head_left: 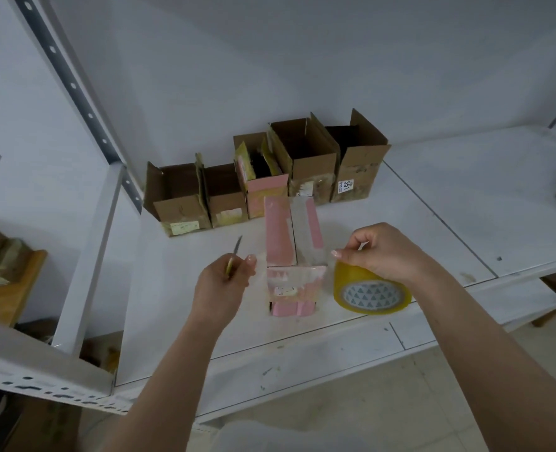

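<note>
- Two bare forearms reach up from the bottom edge, seen from the head camera, toward a white metal shelf (433, 223).
- Left hand (224, 282) is curled round a slim yellow-handled cutter (235, 252), blade pointing up and away; its thumb also seems to pinch the free end of a clear tape strip (302, 260).
- Right hand (381, 252) grips a yellowish packing tape roll (372, 293) from above, fingers curled over its rim, the roll tilted just right of the box.
- Between the hands stands a small pink cardboard box (294, 252), flaps closed, with the strip stretched across its near top edge.
- Behind it, a row of open brown cartons (312, 164) lines the wall.
- Step in hand appears to be sealing the box; next likely calls for pressing the strip down, then cutting it near the roll, blade kept off the fingers.
</note>
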{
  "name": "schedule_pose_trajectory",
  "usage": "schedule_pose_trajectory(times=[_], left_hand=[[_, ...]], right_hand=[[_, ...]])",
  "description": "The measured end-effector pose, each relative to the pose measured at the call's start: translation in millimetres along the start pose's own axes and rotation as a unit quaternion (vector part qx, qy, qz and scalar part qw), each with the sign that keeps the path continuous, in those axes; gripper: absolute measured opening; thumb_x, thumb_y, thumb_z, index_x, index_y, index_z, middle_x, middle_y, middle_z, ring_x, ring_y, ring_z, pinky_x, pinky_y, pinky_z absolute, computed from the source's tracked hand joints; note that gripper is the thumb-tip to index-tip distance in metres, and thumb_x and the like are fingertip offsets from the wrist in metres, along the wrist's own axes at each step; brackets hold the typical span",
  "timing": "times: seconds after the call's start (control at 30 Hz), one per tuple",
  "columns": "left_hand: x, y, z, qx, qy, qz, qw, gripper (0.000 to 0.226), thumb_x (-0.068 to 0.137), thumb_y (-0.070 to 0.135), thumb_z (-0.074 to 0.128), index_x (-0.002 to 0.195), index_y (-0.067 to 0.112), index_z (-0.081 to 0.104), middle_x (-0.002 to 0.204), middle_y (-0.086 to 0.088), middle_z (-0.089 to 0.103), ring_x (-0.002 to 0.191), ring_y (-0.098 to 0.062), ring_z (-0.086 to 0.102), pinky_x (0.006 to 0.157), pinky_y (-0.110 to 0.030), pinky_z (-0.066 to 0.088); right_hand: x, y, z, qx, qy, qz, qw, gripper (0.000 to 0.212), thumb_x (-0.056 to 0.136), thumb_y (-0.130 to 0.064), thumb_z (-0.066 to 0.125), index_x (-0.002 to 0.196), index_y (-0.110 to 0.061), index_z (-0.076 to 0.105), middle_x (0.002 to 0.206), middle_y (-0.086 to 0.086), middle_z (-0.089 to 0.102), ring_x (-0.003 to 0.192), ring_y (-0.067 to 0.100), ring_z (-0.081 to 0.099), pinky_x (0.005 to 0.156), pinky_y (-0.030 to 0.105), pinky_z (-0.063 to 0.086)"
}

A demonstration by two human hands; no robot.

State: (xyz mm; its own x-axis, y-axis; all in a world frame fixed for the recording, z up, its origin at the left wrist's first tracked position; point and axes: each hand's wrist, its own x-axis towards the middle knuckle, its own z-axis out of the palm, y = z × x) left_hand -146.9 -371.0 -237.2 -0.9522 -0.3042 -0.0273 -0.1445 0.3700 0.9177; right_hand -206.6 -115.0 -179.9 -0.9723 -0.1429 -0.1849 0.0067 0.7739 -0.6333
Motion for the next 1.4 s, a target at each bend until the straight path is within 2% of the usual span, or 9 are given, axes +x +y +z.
schedule_pose_trajectory(times=[0.17, 0.37, 0.43, 0.5, 0.67, 0.83, 0.97, 1.23, 1.4], left_hand=[[-15.2, -8.0, 33.3, -0.105, -0.05, -0.045, 0.992, 0.043, 0.1, 0.044, 0.041, 0.065, 0.02, 0.045, 0.051, 0.013, 0.041, 0.049, -0.008, 0.034, 0.051, -0.026, 0.029], [-25.3, -11.4, 41.5, -0.174, -0.078, -0.079, 0.979, 0.053, 0.078, 0.067, 0.04, 0.063, 0.016, 0.038, 0.051, 0.005, 0.039, 0.043, -0.011, 0.032, 0.042, -0.018, 0.026], [-22.4, -10.9, 32.2, -0.137, -0.074, -0.094, 0.983, 0.045, 0.083, 0.063, 0.047, 0.07, 0.02, 0.044, 0.076, -0.014, 0.064, 0.055, -0.027, 0.046, 0.051, -0.024, 0.032], [-14.0, -1.8, 13.9, -0.108, -0.044, -0.087, 0.989, 0.027, 0.093, 0.047, 0.054, 0.083, 0.023, 0.051, 0.117, -0.026, 0.061, 0.065, -0.027, 0.051, 0.063, -0.03, 0.037], [6.4, 76.7, -4.6, -0.135, -0.141, 0.105, 0.975, 0.031, 0.105, 0.034, 0.035, 0.085, 0.014, 0.048, 0.059, 0.012, 0.048, 0.05, -0.003, 0.041, 0.048, -0.017, 0.036], [18.6, 116.1, 32.4, -0.013, -0.329, 0.073, 0.941, 0.042, 0.104, 0.036, 0.036, 0.078, 0.009, 0.055, 0.06, -0.003, 0.055, 0.042, -0.009, 0.048, 0.041, -0.018, 0.04], [24.9, 102.0, 45.4, 0.038, -0.299, 0.086, 0.95, 0.044, 0.105, 0.031, 0.038, 0.071, 0.01, 0.056, 0.051, -0.001, 0.055, 0.035, -0.008, 0.044, 0.039, -0.017, 0.038], [25.9, 99.7, 46.8, 0.09, -0.29, 0.133, 0.943, 0.046, 0.103, 0.038, 0.038, 0.068, 0.014, 0.055, 0.053, 0.001, 0.053, 0.037, -0.002, 0.044, 0.043, -0.016, 0.037], [23.1, 109.4, 42.9, 0.21, -0.351, 0.163, 0.898, 0.043, 0.104, 0.036, 0.039, 0.069, 0.016, 0.056, 0.059, 0.007, 0.056, 0.044, 0.003, 0.05, 0.054, -0.017, 0.045]], right_hand=[[1.2, 5.4, 17.9, 0.103, -0.036, -0.003, 0.994, 0.027, 0.082, -0.044, 0.073, 0.069, -0.022, 0.066, 0.075, 0.003, 0.069, 0.068, 0.021, 0.066, 0.066, 0.032, 0.052], [1.0, 7.7, 18.9, 0.121, -0.029, -0.001, 0.992, 0.027, 0.083, -0.043, 0.072, 0.069, -0.021, 0.065, 0.078, 0.004, 0.069, 0.069, 0.02, 0.066, 0.064, 0.029, 0.051], [0.9, 7.7, 18.4, 0.12, -0.031, 0.0, 0.992, 0.026, 0.083, -0.044, 0.071, 0.072, -0.022, 0.066, 0.08, 0.003, 0.07, 0.071, 0.021, 0.068, 0.065, 0.03, 0.053], [0.6, 7.6, 18.1, 0.115, -0.036, -0.002, 0.993, 0.024, 0.084, -0.044, 0.071, 0.074, -0.023, 0.067, 0.082, 0.003, 0.071, 0.074, 0.021, 0.069, 0.068, 0.032, 0.055], [0.7, 4.3, 17.0, 0.121, -0.042, -0.01, 0.992, 0.023, 0.083, -0.043, 0.072, 0.075, -0.021, 0.069, 0.078, 0.005, 0.072, 0.067, 0.017, 0.069, 0.062, 0.027, 0.055], [-2.2, 6.2, 11.4, 0.184, -0.087, 0.003, 0.979, 0.02, 0.085, -0.034, 0.072, 0.084, -0.014, 0.072, 0.086, 0.011, 0.072, 0.074, 0.021, 0.068, 0.071, 0.031, 0.055], [-10.3, 24.1, -1.4, 0.223, -0.152, -0.01, 0.963, 0.018, 0.091, -0.021, 0.063, 0.106, -0.02, 0.073, 0.105, 0.006, 0.071, 0.098, 0.023, 0.066, 0.082, 0.028, 0.052], [-4.9, 41.0, -3.0, 0.098, -0.071, 0.008, 0.993, 0.025, 0.079, -0.046, 0.074, 0.098, -0.03, 0.071, 0.091, 0.001, 0.072, 0.081, 0.015, 0.07, 0.077, 0.031, 0.058], [-12.9, 46.3, -13.6, 0.133, -0.075, -0.027, 0.988, 0.019, 0.087, -0.041, 0.066, 0.102, -0.034, 0.076, 0.094, -0.011, 0.075, 0.089, 0.011, 0.07, 0.081, 0.026, 0.056]])
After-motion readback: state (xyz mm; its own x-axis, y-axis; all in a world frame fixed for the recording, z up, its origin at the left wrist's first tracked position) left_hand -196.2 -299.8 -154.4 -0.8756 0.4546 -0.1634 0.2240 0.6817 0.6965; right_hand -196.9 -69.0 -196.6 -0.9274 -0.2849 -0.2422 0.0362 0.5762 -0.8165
